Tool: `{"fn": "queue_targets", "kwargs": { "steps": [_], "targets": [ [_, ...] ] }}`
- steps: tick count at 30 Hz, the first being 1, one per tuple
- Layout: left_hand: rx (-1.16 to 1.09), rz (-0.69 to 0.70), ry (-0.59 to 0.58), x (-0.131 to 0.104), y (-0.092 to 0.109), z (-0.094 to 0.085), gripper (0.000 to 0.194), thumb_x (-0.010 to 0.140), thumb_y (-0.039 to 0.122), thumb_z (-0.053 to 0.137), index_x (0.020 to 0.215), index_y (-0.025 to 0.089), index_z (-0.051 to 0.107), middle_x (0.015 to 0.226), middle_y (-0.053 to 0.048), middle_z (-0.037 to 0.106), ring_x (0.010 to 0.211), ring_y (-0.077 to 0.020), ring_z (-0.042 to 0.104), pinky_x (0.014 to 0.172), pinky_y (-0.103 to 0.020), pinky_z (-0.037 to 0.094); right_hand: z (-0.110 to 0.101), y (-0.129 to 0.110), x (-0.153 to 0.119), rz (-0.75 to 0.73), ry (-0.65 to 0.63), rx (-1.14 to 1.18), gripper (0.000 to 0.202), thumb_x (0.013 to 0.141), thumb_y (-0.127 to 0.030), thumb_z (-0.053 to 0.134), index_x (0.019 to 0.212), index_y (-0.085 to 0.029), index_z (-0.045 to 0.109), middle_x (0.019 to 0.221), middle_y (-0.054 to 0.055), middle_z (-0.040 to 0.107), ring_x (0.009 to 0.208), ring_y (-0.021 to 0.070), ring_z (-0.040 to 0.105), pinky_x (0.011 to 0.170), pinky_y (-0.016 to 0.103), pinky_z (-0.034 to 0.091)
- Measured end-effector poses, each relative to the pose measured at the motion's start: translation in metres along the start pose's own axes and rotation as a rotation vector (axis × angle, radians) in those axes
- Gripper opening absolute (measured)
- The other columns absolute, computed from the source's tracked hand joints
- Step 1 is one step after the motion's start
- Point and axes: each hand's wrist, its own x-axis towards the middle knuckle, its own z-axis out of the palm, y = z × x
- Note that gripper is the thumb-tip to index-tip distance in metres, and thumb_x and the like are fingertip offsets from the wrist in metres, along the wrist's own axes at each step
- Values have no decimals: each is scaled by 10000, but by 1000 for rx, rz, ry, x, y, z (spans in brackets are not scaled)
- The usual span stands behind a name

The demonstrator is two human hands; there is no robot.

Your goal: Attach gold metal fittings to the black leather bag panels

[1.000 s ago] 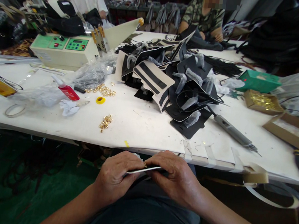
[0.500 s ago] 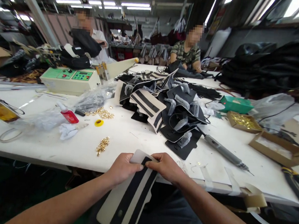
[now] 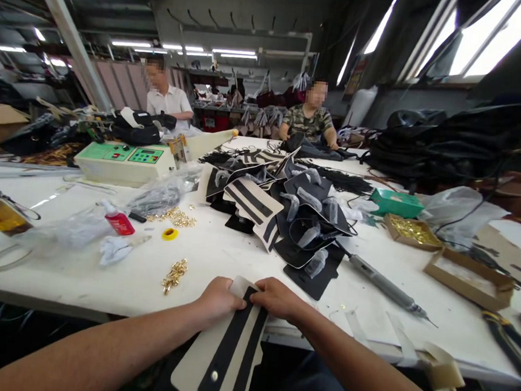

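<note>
Both hands pinch the top of a cream flap with black strips [image 3: 221, 362], low in the middle of the frame. The left hand [image 3: 219, 298] and right hand [image 3: 276, 298] touch. Gold bits [image 3: 174, 274] lie on the white counter [image 3: 134, 282] just beyond.

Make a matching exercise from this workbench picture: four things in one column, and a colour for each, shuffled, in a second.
Things:
1. glue bottle
2. tape roll
3. box
4. panel held by left hand and right hand

Colours:
A. green
B. cream with black strips
C. red
D. yellow

Pairs: 1-C, 2-D, 3-A, 4-B
</note>
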Motion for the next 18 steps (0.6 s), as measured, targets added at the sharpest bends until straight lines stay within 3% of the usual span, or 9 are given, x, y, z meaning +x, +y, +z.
{"fn": "queue_targets", "kwargs": {
  "steps": [11, 14, 16, 18],
  "targets": [
    [375, 121, 82, -2, 2, -7, 152, 685, 257, 820, 800, 199, 739, 766, -33, 740, 781, -277, 715, 696, -342, 524, 7, -11, 0, -38, 34, -292, 153, 856, -206, 611, 742, -164, 705, 664, 1, 619, 660, 153, 561, 597, 271, 324],
    [441, 222, 181, -8, -2, -5, 428, 716, 242, 813, 1133, 214, 722, 1130, -87, 744, 1056, -314, 695, 909, -418, 545, 9, -15, 1, -38, 53, -376, 162, 858, -206, 606, 782, -154, 741, 734, 41, 682, 708, 178, 595, 605, 279, 322],
    [457, 300, 240, -11, -9, -3, 708, 738, 200, 803, 1407, 225, 575, 1394, -117, 624, 1287, -313, 591, 1074, -446, 490, 11, -16, 2, -30, 67, -424, 177, 862, -218, 606, 824, -147, 764, 811, 76, 723, 755, 203, 620, 610, 288, 320],
    [475, 438, 283, -12, -17, -2, 799, 749, 159, 799, 1485, 238, 501, 1492, -115, 537, 1396, -297, 496, 1165, -458, 432, 14, -16, 3, -19, 83, -458, 197, 869, -233, 605, 868, -146, 781, 888, 104, 749, 807, 227, 641, 621, 293, 322]
  ]
}}
